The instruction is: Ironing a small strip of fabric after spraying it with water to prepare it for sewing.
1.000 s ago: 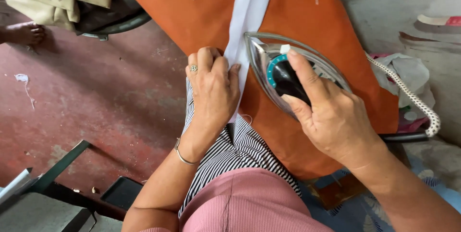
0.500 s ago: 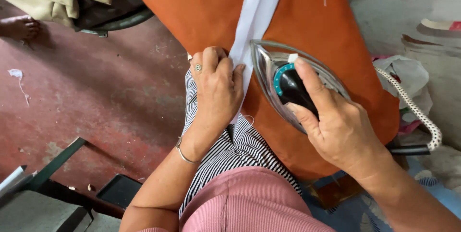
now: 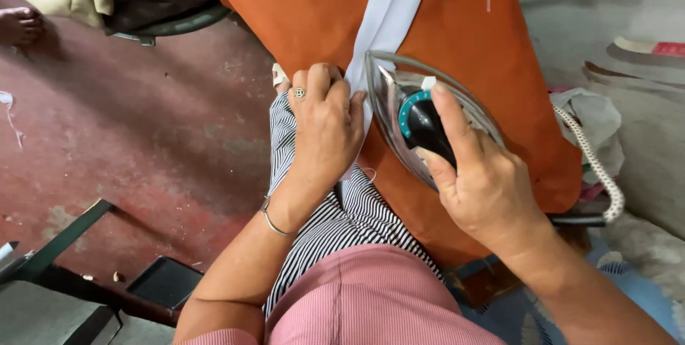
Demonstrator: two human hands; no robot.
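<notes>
Over a worn red floor, orange cloth-covered ironing board [image 3: 300,9]: left hand [image 3: 325,127], fingers together, pins flat the white fabric strip [image 3: 389,20] and striped cloth [image 3: 335,216], steadying them beside the metal iron [image 3: 421,124], right hand [image 3: 485,181] clamped on its black handle.

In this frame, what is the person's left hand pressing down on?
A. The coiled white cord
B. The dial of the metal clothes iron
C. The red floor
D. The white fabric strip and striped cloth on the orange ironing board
D: the left hand lies flat on the white fabric strip and striped cloth at the edge of the orange ironing board, while the right hand grips the metal clothes iron.
</notes>
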